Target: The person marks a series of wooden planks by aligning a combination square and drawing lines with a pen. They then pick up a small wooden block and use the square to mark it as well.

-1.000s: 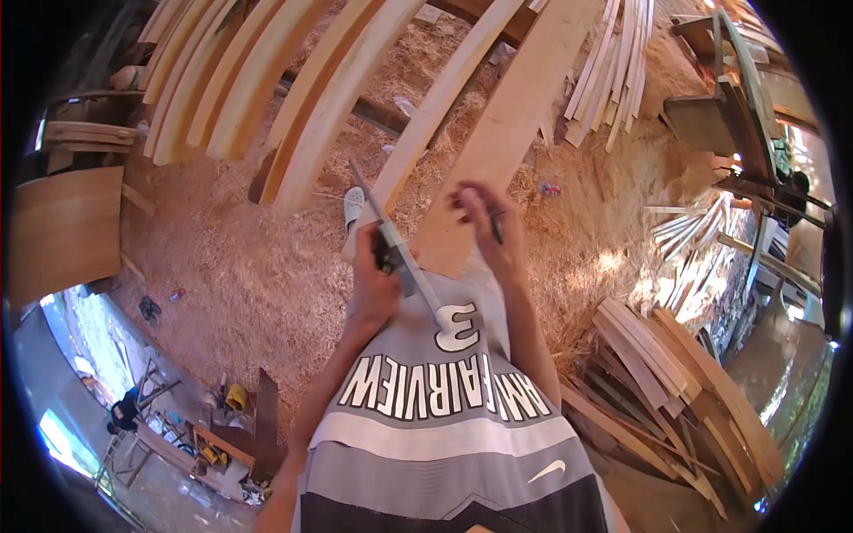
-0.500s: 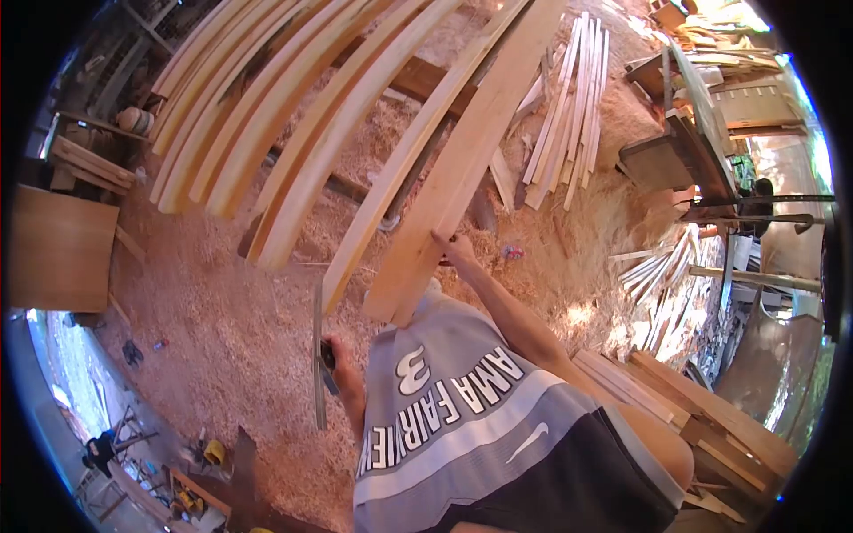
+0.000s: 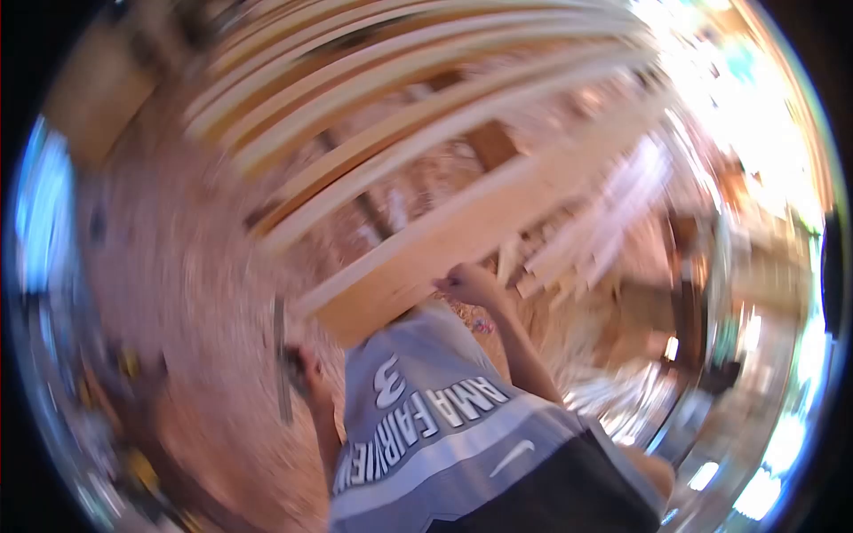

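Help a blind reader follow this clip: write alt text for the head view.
The person's right hand rests on the edge of a long pale plank while the left hand holds a metal ruler at their side. The motion-blurred view shows more planks above the ground.

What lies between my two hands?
In the head view, the near end of the plank and the grey jersey lie between left hand and right hand.

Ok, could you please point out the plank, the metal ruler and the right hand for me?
plank [image 3: 444, 249]: head view, on its broad pale face.
metal ruler [image 3: 283, 404]: head view, on the blurred lower stretch of the blade.
right hand [image 3: 466, 286]: head view, on the knuckles at the plank's edge.
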The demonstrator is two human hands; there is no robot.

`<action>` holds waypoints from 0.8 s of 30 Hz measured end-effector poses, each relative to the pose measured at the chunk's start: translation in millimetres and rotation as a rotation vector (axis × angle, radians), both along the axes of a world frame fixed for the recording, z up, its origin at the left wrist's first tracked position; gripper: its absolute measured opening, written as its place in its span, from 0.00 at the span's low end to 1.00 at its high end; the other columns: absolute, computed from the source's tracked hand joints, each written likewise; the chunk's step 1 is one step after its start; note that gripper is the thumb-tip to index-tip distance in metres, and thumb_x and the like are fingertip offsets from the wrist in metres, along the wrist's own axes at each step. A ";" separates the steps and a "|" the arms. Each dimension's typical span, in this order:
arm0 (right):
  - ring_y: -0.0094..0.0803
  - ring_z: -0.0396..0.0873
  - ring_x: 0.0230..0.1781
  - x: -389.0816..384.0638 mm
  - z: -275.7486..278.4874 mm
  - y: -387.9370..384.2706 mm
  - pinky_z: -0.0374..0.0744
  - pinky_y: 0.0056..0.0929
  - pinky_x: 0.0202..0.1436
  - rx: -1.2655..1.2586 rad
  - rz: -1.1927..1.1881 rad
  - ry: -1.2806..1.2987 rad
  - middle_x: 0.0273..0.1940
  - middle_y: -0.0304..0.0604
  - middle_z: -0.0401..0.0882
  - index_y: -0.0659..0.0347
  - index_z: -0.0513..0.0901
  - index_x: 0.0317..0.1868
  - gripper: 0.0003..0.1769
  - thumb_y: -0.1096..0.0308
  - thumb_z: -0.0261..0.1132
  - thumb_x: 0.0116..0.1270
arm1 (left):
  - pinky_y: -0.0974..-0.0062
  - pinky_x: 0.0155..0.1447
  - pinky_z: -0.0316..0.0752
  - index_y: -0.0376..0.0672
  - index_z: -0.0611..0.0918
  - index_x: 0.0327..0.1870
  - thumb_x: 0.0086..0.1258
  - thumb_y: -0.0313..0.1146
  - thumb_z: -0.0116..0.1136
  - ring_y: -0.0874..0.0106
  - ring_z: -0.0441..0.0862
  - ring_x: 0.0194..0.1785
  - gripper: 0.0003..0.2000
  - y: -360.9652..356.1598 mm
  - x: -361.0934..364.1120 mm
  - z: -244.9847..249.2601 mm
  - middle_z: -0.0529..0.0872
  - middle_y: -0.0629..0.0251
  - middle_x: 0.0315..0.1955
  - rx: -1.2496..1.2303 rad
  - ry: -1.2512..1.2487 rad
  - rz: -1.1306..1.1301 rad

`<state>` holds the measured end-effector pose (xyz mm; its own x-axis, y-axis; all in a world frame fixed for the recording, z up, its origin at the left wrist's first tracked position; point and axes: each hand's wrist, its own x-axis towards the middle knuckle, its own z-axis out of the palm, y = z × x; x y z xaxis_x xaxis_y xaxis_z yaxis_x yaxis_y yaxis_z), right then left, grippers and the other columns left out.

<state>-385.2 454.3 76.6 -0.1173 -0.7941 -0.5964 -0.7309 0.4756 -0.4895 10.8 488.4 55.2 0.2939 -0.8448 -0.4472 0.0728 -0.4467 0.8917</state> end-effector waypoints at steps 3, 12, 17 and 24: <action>0.44 0.89 0.39 28.0 105.8 -59.0 0.84 0.43 0.46 -0.222 0.134 -0.362 0.35 0.49 0.89 0.63 0.89 0.46 0.17 0.59 0.76 0.65 | 0.80 0.42 0.67 0.45 0.80 0.51 0.79 0.41 0.60 0.81 0.69 0.37 0.11 42.6 -24.7 -40.3 0.74 0.77 0.36 0.282 -0.041 0.145; 0.53 0.82 0.59 97.2 121.4 -110.9 0.81 0.44 0.59 -0.368 0.742 -0.684 0.61 0.59 0.81 0.64 0.78 0.66 0.35 0.74 0.77 0.57 | 0.60 0.74 0.63 0.34 0.61 0.70 0.66 0.22 0.62 0.54 0.69 0.65 0.32 -40.2 -210.7 21.9 0.65 0.49 0.59 -0.292 0.029 0.120; 0.52 0.87 0.47 118.4 118.3 -155.2 0.85 0.42 0.50 -0.520 0.834 -0.648 0.49 0.55 0.87 0.67 0.86 0.54 0.21 0.78 0.71 0.58 | 0.63 0.74 0.64 0.41 0.61 0.70 0.67 0.31 0.70 0.62 0.70 0.67 0.35 -61.4 -224.7 29.9 0.69 0.57 0.60 -0.216 -0.112 0.311; 0.50 0.85 0.44 174.6 75.1 -175.7 0.84 0.43 0.46 -0.493 1.231 -0.501 0.46 0.54 0.86 0.68 0.83 0.58 0.24 0.75 0.67 0.59 | 0.63 0.73 0.68 0.41 0.54 0.79 0.67 0.29 0.70 0.61 0.71 0.69 0.43 -56.5 -209.2 -3.4 0.67 0.51 0.68 -0.022 -0.061 0.813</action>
<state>-210.6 278.7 151.7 0.9298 -0.3681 -0.0038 -0.2490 -0.6211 -0.7431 -198.4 431.9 51.8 0.8421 -0.3657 -0.3964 0.3178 -0.2574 0.9125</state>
